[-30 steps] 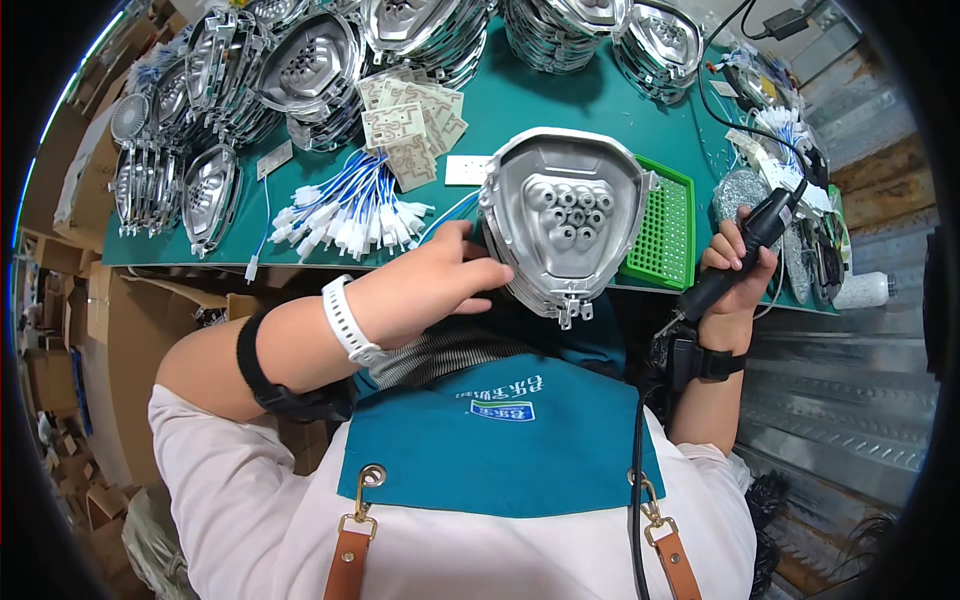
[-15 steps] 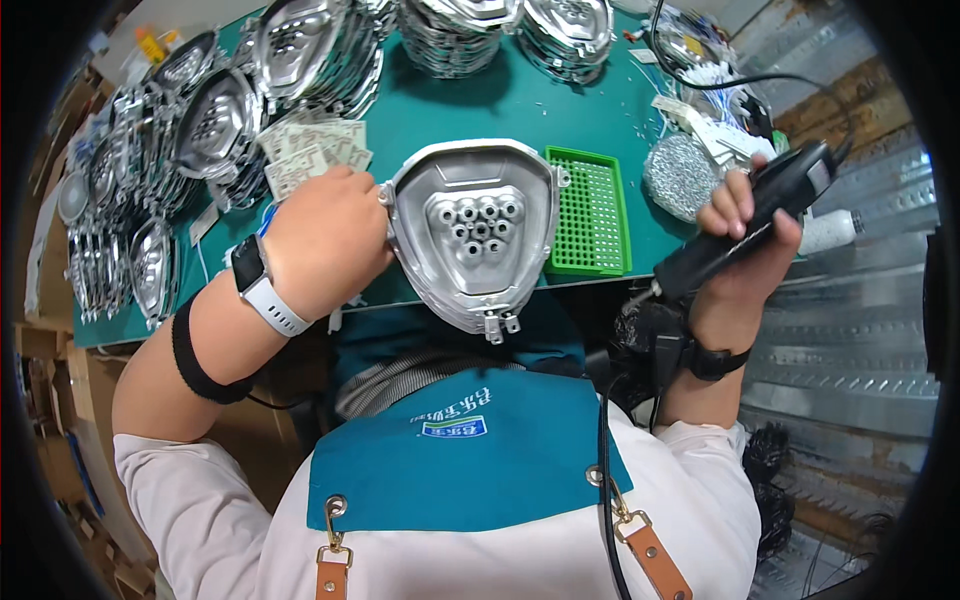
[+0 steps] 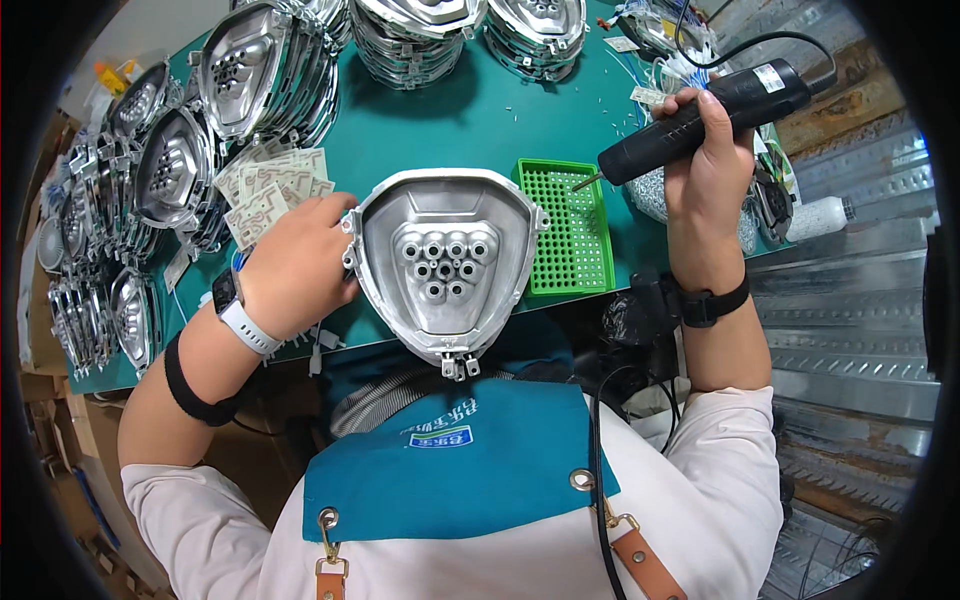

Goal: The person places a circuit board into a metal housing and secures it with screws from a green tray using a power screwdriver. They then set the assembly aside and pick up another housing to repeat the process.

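My left hand (image 3: 300, 250) grips the left edge of a silver metal lamp housing (image 3: 445, 215), a rounded triangle with a cluster of small round sockets in its middle. The housing is tilted toward me over the table's front edge. My right hand (image 3: 708, 150) is closed around a black electric screwdriver (image 3: 665, 140) with a cable at its back end. Its thin bit points down and left, over the green perforated screw tray (image 3: 530, 283) beside the housing. Whether the bit touches a screw is too small to tell.
Stacks of similar metal housings (image 3: 405, 45) stand along the back and left of the green table (image 3: 430, 130). Patterned flat boards (image 3: 270, 185) lie beyond my left hand. Wires and white connectors (image 3: 665, 75) are heaped at the back right, near a white roll (image 3: 822, 217).
My right hand has swung the screwdriver up and left, bringing its bit over the green tray. The housing stays in my left hand; the whole view has shifted slightly.
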Motion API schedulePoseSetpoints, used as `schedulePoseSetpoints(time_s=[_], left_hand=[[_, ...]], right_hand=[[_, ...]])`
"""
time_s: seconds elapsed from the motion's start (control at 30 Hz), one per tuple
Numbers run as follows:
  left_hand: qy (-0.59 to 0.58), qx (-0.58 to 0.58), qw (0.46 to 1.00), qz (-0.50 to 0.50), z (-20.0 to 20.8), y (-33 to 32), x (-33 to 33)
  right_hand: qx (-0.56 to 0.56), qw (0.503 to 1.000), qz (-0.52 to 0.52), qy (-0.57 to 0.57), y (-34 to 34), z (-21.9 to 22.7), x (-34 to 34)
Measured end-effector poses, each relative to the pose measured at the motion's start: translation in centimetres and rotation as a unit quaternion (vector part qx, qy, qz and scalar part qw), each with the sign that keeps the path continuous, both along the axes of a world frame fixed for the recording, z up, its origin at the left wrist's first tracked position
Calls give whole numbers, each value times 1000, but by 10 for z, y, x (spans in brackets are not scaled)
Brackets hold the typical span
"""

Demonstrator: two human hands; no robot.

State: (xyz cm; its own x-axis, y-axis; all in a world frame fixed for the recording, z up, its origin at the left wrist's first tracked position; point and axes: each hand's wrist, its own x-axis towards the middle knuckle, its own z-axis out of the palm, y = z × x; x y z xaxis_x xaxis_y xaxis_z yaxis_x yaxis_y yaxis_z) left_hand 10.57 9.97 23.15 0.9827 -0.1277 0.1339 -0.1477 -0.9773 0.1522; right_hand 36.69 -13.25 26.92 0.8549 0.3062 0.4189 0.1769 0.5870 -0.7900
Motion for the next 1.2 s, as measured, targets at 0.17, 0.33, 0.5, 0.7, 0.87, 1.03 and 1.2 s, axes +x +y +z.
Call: schedulePoseSetpoints(time_s=[0.17,0.33,0.5,0.7,0.87,1.03,1.2], left_hand=[[13,-30,999,31,-5,1,3],[27,-30,995,93,-1,0,-4],[-36,-16,985,167,34,-4,-15],[-205,-430,824,306,57,-6,-69],[88,-757,635,127,87,-59,-93],[233,-705,629,-232,56,-49,-65],[66,-688,720,61,62,-63,-50]], right_hand=[[-35,999,15,-31,5,-1,3],[-63,994,58,-63,14,-9,4],[-69,994,59,-64,19,-11,4],[-109,978,116,-136,20,-9,10],[-114,953,200,-198,30,-4,16],[-185,972,1,-143,27,-8,-6],[-204,951,95,-210,16,-5,-9]])
